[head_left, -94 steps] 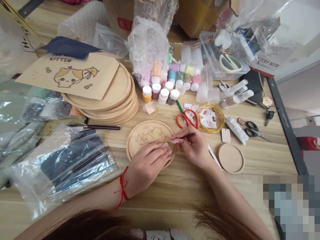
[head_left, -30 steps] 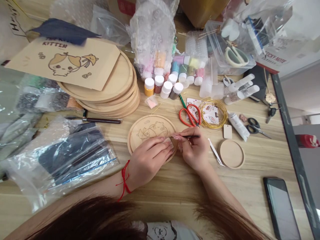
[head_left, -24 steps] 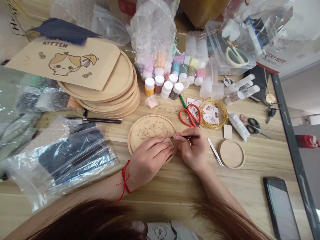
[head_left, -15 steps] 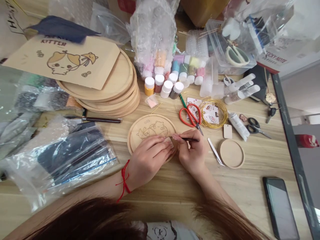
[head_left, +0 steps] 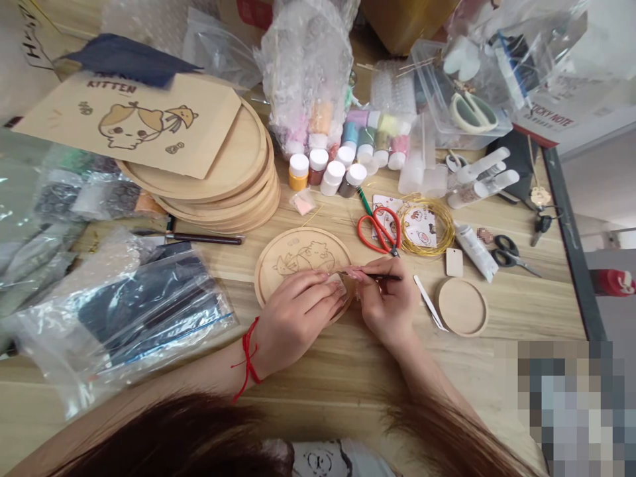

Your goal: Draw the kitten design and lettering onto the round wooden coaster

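Note:
A round wooden coaster [head_left: 291, 257] with a drawn cat design lies at the table's middle. My left hand [head_left: 293, 318] rests on its near right edge, fingers curled down and pressing on it; a small clear piece seems to sit under the fingertips. My right hand [head_left: 390, 301] pinches a thin dark tool [head_left: 382, 277], its tip pointing left at the coaster beside my left fingertips. Both hands nearly touch.
Stacked wooden plates [head_left: 223, 192] under a kitten card [head_left: 139, 126] stand back left. Paint jars [head_left: 328, 175], red scissors [head_left: 377, 228], gold wire coil [head_left: 424, 228], a blank coaster [head_left: 462, 305], white tweezers [head_left: 430, 301], glue tube [head_left: 474, 252], black scissors [head_left: 511, 255], plastic bags [head_left: 129, 311].
Both hands stay on the coaster with only slight shifts; the tool tip works at the same spot. The view has shifted a little.

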{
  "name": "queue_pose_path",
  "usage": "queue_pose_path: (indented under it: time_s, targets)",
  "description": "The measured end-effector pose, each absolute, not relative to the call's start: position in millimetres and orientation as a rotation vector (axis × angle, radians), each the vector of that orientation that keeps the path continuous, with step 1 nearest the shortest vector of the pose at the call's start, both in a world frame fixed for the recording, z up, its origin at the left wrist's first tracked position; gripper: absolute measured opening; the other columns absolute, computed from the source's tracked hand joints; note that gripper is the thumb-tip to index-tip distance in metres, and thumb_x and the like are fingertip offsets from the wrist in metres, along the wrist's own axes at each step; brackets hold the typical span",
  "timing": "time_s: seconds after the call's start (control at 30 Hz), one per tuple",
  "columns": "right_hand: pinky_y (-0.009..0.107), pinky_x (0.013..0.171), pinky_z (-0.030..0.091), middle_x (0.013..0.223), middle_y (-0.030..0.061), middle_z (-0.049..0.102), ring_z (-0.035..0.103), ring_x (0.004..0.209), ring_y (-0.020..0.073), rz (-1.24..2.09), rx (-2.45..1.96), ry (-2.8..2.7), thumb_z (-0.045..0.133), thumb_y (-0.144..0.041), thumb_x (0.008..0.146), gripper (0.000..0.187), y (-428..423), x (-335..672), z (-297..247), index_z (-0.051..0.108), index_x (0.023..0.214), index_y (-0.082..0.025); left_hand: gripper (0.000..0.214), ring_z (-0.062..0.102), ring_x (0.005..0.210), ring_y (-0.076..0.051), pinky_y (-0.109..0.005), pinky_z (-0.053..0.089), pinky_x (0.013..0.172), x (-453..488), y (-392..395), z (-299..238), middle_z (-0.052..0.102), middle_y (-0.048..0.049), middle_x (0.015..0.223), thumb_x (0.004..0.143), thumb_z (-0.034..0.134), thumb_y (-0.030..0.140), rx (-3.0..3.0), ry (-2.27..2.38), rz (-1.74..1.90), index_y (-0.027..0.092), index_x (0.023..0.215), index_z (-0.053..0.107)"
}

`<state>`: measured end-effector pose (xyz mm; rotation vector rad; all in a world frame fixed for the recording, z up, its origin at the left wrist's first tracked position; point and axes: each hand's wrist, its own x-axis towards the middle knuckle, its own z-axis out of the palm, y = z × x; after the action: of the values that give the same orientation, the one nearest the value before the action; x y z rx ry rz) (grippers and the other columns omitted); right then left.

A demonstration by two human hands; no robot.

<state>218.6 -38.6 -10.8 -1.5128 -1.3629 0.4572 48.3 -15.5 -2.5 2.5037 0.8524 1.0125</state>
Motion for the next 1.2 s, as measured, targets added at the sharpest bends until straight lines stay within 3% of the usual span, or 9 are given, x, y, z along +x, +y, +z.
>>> queue_pose_path:
  time_s: [1.2]
  targets:
    - [0.031,0.056,0.055,0.075,0.0017,0.064,0.068,0.068,0.0183,0.467,-1.578,-1.323,0.062,-0.013,0.083,0.014,-39.7,216.1,-11.5,0.054,0.085,-0.024,0.015,0.068,0.101,-0.02,-0.04,0.06,0.09,47.7,-16.3,-3.7,0.074,-0.007,0.103,0.092,0.061,0.016,2.496,0.847,1.0,0.013,0.106,0.067]
